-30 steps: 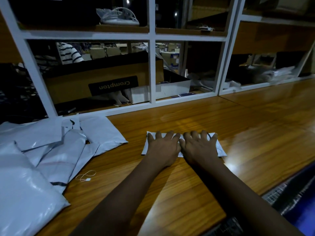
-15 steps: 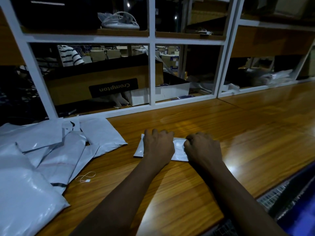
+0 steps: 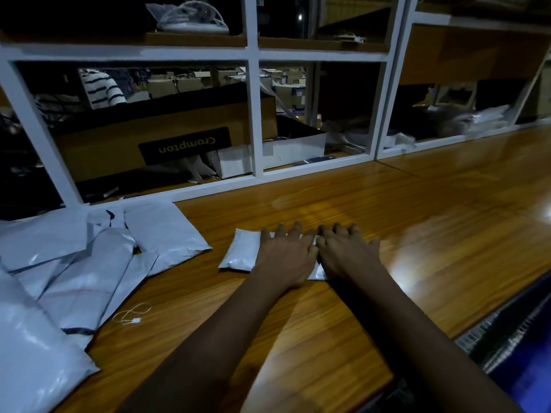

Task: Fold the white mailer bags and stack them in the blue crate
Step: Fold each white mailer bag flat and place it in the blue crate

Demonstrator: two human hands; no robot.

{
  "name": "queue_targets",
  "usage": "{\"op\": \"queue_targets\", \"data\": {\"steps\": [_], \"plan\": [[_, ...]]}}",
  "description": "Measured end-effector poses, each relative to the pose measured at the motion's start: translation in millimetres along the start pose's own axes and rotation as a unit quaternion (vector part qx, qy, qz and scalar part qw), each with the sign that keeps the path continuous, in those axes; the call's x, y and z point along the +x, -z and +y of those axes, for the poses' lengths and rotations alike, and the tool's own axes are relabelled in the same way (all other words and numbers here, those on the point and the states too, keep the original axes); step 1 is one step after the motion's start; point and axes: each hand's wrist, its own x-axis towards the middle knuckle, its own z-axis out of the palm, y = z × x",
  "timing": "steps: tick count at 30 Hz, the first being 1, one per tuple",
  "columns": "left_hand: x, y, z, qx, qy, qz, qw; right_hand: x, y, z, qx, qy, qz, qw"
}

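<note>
Bag [image 3: 242,251] lies flat mid-bench [image 3: 447,234], a bit nearer the back edge. My left hand [image 3: 286,254] & right hand [image 3: 347,254] press down on it side by side, fingers straight & spread, not gripping. I think I'm squashing the fold flat. Next: pinch the bag, lift it w/o it popping open, put it in the crate [image 3: 524,377] off the front right corner. More bags [image 3: 74,263] wait at the left edge.

Open wooden counter [image 3: 453,245] at right, mailer pile [image 3: 74,263] crowding left, shelf frame [image 3: 254,114] behind
</note>
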Motion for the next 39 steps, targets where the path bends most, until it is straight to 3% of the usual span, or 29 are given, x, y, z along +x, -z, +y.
{"op": "queue_targets", "data": {"steps": [5,10,16,22,26,29,39], "plan": [[-2.1,-4.4,-1.5,-0.004,0.001,-0.006,1.000,-3.4,-6.1,1.8,-0.004,0.011,0.007,1.000],[-3.6,-1.3,1.3,-0.015,0.029,0.044,0.998,-8.6,-2.2,-0.9,-0.039,0.023,0.028,0.999],[-14.6,-5.0,-30.0,-0.068,0.109,0.023,0.991,-14.0,7.1,-1.0,-0.008,-0.047,0.133,0.990],[-12.2,12.7,-8.0,-0.087,0.126,0.079,0.985,-9.5,-0.7,-9.5,0.022,0.089,0.166,0.982],[-10.1,3.4,-9.3,-0.063,0.088,0.093,0.990,-12.1,-7.7,-14.8,-0.032,0.100,0.111,0.988],[-7.4,-8.6,-17.1,-0.042,0.071,0.042,0.996,-13.2,-6.8,-14.3,-0.069,0.084,0.053,0.993],[-4.0,-9.5,-20.1,-0.079,0.104,0.001,0.991,-10.1,-4.5,-19.2,-0.094,0.097,0.048,0.990]]}}
